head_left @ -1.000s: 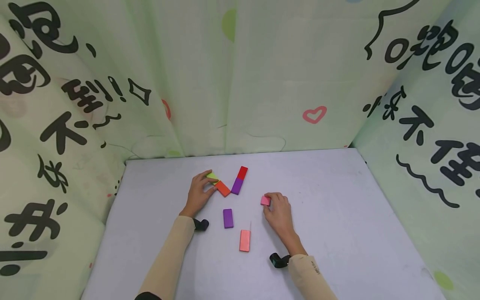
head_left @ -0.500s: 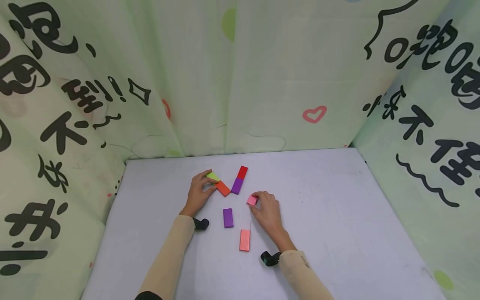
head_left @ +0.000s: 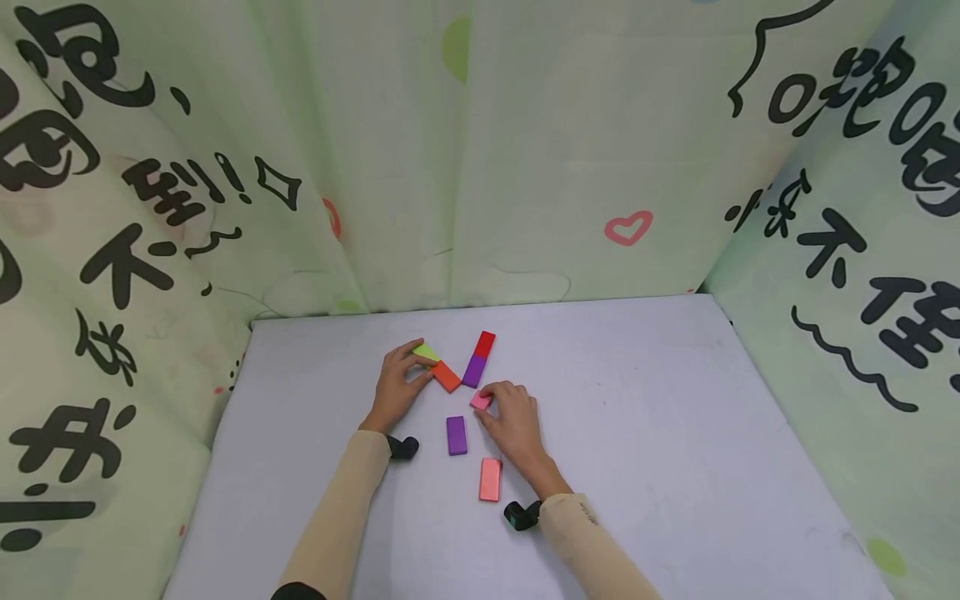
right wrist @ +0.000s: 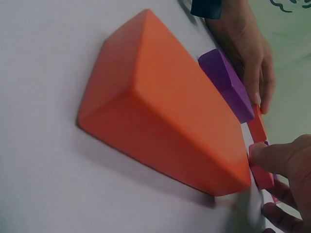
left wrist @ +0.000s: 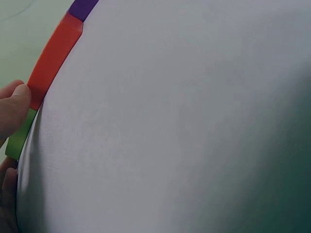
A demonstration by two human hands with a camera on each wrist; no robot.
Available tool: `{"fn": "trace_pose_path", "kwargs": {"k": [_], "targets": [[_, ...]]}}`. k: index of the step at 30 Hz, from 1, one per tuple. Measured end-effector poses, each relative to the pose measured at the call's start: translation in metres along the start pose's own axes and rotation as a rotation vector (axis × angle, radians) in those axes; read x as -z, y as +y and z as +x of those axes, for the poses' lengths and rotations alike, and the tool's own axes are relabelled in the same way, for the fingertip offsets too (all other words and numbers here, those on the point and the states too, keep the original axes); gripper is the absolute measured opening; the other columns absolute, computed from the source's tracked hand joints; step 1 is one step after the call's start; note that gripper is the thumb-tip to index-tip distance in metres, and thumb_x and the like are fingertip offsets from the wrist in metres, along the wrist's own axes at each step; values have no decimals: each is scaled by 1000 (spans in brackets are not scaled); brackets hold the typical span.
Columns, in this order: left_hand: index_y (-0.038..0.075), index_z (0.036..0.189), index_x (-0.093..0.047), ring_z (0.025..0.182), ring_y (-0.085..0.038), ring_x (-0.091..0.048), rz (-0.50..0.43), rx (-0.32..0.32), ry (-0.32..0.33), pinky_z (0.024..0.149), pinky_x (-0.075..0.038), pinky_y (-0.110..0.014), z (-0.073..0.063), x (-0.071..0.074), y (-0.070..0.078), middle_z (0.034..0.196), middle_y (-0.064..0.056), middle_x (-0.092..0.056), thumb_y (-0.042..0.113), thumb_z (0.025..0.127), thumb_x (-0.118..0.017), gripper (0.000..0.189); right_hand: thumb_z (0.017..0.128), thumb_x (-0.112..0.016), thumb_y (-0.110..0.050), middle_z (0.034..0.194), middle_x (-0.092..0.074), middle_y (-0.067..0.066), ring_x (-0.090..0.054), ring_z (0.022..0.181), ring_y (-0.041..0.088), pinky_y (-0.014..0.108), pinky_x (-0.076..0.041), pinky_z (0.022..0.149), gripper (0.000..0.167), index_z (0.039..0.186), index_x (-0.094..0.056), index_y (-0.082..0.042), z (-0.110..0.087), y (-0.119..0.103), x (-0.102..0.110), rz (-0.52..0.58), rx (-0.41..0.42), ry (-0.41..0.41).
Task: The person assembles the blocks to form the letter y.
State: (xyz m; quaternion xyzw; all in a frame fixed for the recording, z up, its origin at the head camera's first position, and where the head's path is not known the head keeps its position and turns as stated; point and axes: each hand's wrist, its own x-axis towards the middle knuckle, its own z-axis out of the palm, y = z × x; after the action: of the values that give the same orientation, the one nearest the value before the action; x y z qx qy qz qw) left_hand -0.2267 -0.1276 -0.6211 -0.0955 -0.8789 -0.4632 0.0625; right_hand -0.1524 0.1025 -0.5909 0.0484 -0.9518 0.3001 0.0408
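My left hand (head_left: 397,385) grips the left end of an orange block (head_left: 446,377), thumb on its near side. Its other fingers lie along a lime-green block (head_left: 426,352) that meets the orange one end to end. In the left wrist view the thumb presses where the orange block (left wrist: 54,60) joins the green block (left wrist: 20,136). My right hand (head_left: 516,423) pinches a small pink block (head_left: 481,401) by thumb and fingertips, just below a purple block (head_left: 474,372). That purple block's far end touches a red block (head_left: 485,344); its near end meets the orange one.
A second purple block (head_left: 456,436) lies between the hands on the white table (head_left: 675,433). Nearer the person is a salmon block (head_left: 490,480), large in the right wrist view as an orange-looking block (right wrist: 165,107). Printed curtains (head_left: 525,167) surround the table's back and sides.
My right hand has slid left with the pink block, bringing it close to the joined purple and orange blocks. The left hand and the other blocks stay where they were.
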Motion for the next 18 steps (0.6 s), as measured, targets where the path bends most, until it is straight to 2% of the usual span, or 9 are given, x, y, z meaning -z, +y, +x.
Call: {"fn": "trace_pose_path", "kwargs": {"k": [4,9,13,18], "targets": [[12,112,-79,151,-35,-38,-1,9,-6,127,-29,-58,0,0,1,158,-7,-53,15,94,-78,19,89,-84,-22,119,-69,5,-60,114,27,45,-47,94,32,118,-72,-16,0,-2,-3,2,19,7],[12,113,-79,152,-34,-37,8,24,-9,128,-28,-57,0,-1,1,158,-6,-52,15,94,-77,19,90,-81,-12,120,-69,7,-63,114,28,49,-52,100,31,120,-73,-13,-1,-4,-3,63,64,2],[12,113,-79,152,-34,-37,16,29,-9,128,-28,-57,0,-1,2,158,-6,-52,15,95,-77,19,91,-76,-4,121,-70,8,-66,108,25,45,-56,98,32,122,-72,-10,0,-4,-5,102,107,-14],[13,113,-79,152,-33,-37,19,29,-8,128,-28,-57,0,-1,2,158,-6,-52,16,95,-77,19,91,-78,-8,122,-71,8,-65,109,24,42,-57,98,32,122,-71,-9,0,-4,-6,106,115,-26]]}}
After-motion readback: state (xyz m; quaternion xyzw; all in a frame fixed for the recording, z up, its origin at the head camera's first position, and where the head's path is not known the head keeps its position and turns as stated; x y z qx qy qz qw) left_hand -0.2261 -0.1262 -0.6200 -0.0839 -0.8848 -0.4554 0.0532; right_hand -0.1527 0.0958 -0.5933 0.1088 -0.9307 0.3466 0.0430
